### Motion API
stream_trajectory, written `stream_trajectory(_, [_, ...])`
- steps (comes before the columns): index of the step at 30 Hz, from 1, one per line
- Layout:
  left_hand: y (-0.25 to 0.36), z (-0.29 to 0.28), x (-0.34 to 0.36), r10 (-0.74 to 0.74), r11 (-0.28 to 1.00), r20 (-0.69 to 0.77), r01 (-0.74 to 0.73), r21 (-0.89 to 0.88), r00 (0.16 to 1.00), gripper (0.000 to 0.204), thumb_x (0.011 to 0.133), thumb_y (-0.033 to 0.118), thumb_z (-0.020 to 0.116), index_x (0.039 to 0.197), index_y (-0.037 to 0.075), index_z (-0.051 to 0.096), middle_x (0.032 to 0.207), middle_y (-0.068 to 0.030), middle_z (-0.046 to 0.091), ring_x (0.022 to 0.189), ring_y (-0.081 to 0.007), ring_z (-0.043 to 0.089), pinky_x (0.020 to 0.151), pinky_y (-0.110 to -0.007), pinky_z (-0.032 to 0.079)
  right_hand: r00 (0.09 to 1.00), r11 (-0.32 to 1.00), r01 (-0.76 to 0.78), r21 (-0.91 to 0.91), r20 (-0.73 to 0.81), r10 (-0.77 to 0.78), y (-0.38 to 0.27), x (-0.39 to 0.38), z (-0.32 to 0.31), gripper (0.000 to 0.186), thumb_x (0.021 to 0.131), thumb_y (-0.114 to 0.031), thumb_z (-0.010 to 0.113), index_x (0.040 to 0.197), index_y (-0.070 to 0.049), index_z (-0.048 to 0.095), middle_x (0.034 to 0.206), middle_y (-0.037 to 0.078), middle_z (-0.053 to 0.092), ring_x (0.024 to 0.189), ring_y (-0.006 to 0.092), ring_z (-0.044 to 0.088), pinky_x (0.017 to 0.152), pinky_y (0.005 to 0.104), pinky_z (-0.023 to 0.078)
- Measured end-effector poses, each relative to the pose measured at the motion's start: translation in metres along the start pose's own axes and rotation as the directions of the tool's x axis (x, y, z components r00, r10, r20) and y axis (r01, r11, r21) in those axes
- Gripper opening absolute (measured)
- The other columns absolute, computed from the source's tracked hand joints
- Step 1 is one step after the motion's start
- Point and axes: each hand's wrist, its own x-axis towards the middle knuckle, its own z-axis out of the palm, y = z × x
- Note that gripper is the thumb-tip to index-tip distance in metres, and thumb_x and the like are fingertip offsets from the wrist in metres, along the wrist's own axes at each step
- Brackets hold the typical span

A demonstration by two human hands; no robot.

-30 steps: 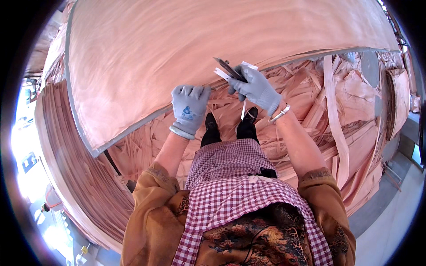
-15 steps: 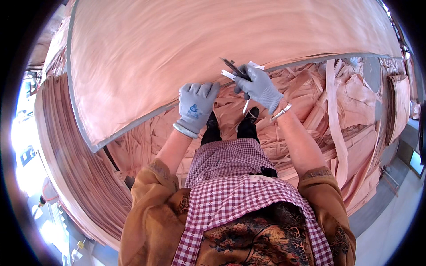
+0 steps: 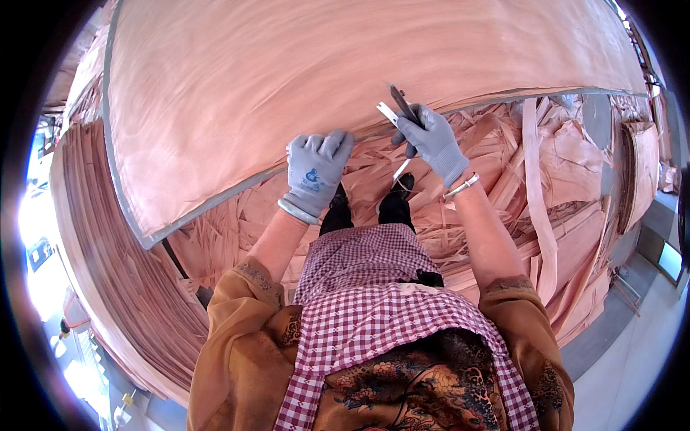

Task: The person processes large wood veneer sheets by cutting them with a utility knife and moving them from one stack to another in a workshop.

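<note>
A wide pinkish wood veneer sheet [image 3: 345, 57] with a grey border lies in front of me. My left hand [image 3: 316, 169], in a grey glove, is at its near edge, fingers curled over the rim; the fingertips are hidden. Raised just right of it, my gloved right hand [image 3: 431, 140] is closed around a dark, slim cutter-like knife [image 3: 404, 105], its tip pointing up and left. A white strip [image 3: 387, 111] sticks out beside the knife from the same hand. Below this hand hangs another white strip end [image 3: 402, 169].
Torn veneer scraps [image 3: 496, 165] cover the floor around my shoes [image 3: 407, 184]. A tall stack of veneer sheets [image 3: 122, 251] stands at the left. One long pale strip [image 3: 537, 194] lies at the right, with more stacked sheets [image 3: 638, 169] beyond it.
My right hand has moved a little right and away from the sheet's edge, turning the knife more upright. My left hand has stayed at the edge, nearly still.
</note>
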Motion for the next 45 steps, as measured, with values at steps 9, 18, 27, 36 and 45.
stream_trajectory(9, [-0.001,0.0,0.003,-0.046,0.996,0.001,0.046,-0.07,0.999,0.038,0.069,0.008,0.062,0.106,0.019,0.063,0.088,0.0025,0.056,0.073,-0.0181,0.056,0.069,-0.035,0.042,0.999,0.997,0.025,0.075,0.023,-0.027,0.007,0.0,0.006,0.014,0.088,-0.007,0.053,0.1,0.001,0.052,0.075,0.005,0.06,0.061,0.0078,0.06,0.044,0.0218,0.046])
stream_trajectory(18, [-0.006,0.001,-0.003,0.081,0.995,0.048,-0.084,0.057,0.996,0.038,0.07,0.012,0.061,0.107,0.022,0.063,0.092,0.0052,0.054,0.078,-0.015,0.053,0.068,-0.034,0.043,0.997,0.994,0.065,0.093,-0.037,-0.062,0.012,-0.003,0.012,0.018,0.088,-0.007,0.054,0.105,0.001,0.051,0.074,0.004,0.059,0.06,0.008,0.06,0.044,0.0217,0.045])
stream_trajectory(27, [0.003,-0.001,0.002,0.055,0.991,0.022,-0.058,0.118,0.998,0.033,0.07,0.014,0.064,0.102,0.022,0.064,0.089,0.0067,0.054,0.079,-0.0125,0.053,0.073,-0.034,0.041,0.999,0.999,0.035,-0.037,-0.023,-0.036,0.008,-0.007,0.015,0.015,0.087,-0.01,0.056,0.096,0.0,0.051,0.073,0.006,0.062,0.058,0.0083,0.059,0.047,0.0227,0.046])
stream_trajectory(36, [-0.001,-0.002,0.003,0.088,0.987,0.063,-0.096,0.127,0.994,0.037,0.071,0.014,0.062,0.106,0.024,0.063,0.081,0.0078,0.054,0.074,-0.0126,0.053,0.07,-0.034,0.042,1.0,0.997,0.029,-0.067,-0.004,-0.03,0.0,-0.018,0.01,0.016,0.088,-0.016,0.056,0.087,0.0,0.051,0.068,0.008,0.061,0.056,0.013,0.059,0.05,0.028,0.047])
stream_trajectory(45, [0.0,-0.001,0.002,0.081,0.987,0.042,-0.086,0.132,0.996,0.037,0.069,0.013,0.063,0.105,0.023,0.064,0.077,0.0065,0.05,0.072,-0.0129,0.052,0.069,-0.033,0.042,0.989,0.48,0.124,-0.869,0.068,-0.133,-0.013,-0.045,0.004,0.013,0.087,-0.017,0.051,0.09,-0.004,0.048,0.077,0.02,0.061,0.078,0.0401,0.059,0.064,0.0477,0.045])
